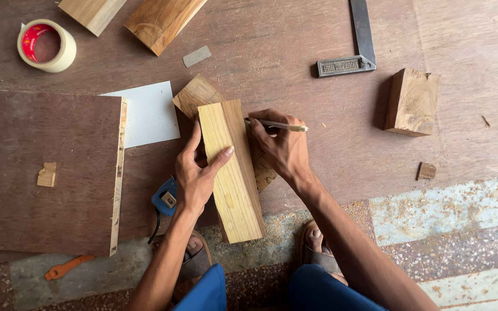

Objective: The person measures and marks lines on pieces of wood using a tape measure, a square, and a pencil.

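Note:
A long pale wooden plank (230,178) lies on a brown board on the floor, crossing over a darker wooden piece (196,94) beneath it. My left hand (197,173) presses on the plank's left side, thumb across its top face. My right hand (280,147) holds a pencil (278,125) with its tip at the plank's right edge, near the upper end.
A thick plywood panel (41,173) lies at left, a white sheet (148,112) beside it. A tape roll (46,45), two wood blocks (159,20), a metal square (353,55), a chunky wood block (411,102), a blue tape measure (165,198) and an orange tool (64,268) surround me.

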